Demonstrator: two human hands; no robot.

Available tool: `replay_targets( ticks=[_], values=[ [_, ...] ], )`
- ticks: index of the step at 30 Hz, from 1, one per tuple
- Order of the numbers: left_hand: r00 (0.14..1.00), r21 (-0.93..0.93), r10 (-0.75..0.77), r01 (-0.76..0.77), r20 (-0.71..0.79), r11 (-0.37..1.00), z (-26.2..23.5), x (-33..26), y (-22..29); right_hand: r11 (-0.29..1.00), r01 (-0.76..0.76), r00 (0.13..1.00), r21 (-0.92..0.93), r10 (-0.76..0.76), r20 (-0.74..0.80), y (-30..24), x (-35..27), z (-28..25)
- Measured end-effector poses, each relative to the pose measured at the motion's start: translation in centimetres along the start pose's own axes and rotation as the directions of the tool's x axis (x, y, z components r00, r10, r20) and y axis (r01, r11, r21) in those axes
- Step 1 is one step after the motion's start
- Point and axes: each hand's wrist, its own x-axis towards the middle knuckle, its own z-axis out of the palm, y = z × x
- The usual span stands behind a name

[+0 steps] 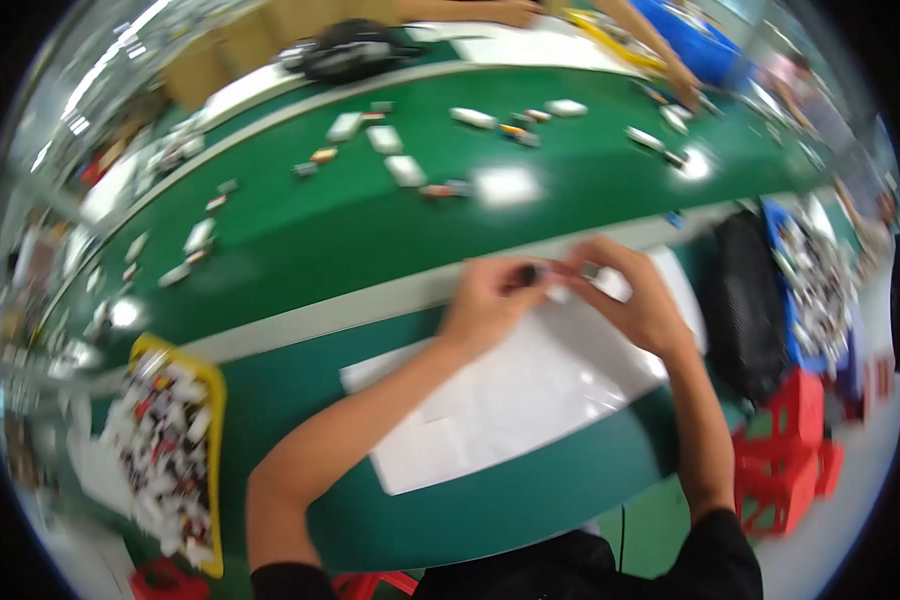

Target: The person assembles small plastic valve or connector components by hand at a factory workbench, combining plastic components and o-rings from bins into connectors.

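Table (400,530): green, curved near edge. White sheet (515,410) lies on it, tilted, glossy in patches. Black bag (748,310) at right end. Yellow bin (217,420) at left end, full of small mixed parts; can't tell if it rests on table. Pale rail (360,308) along far edge.

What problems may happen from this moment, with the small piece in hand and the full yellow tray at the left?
The left hand grips a small dark-ended piece; if it slips, it might roll off the white sheet.

The yellow tray is heaped with small parts beside the left elbow; a bump could spill some.
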Motion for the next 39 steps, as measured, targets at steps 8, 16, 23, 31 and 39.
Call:
replay_targets(
  ticks=[8, 16, 23, 31, 39],
  values=[
    [0.989, -0.245, 0.144, -0.138, 0.009, 0.96, 0.1, -0.7, 0.6, 0.957, -0.14, 0.989, 0.255, 0.148, -0.009, -1.1, 0.4, 2.3],
    [0.96, -0.164, 0.28, -0.273, 0.018, 0.948, -0.4, -0.8, 1.2, 0.532, -0.551, 0.831, 0.643, 0.422, 0.363, 1.5, -0.2, 1.8],
    [0.989, 0.083, 0.044, -0.056, 0.139, 0.995, -0.9, -1.2, 0.0, 0.732, -0.572, 0.81, 0.37, 0.436, 0.392, 0.8, -1.2, 0.6],
    [0.995, 0.214, 0.063, -0.044, -0.084, 0.976, 0.6, 0.5, 6.6, 0.839, -0.379, 0.925, 0.389, 0.331, 0.188, -0.1, -0.6, -5.3],
    [0.658, 0.574, 0.68, -0.708, 0.324, 0.412, 1.5, -2.4, 23.9, 0.838, -0.519, 0.654, -0.169, 0.261, -0.71, 6.8, -8.2, -24.0]
  ],
)
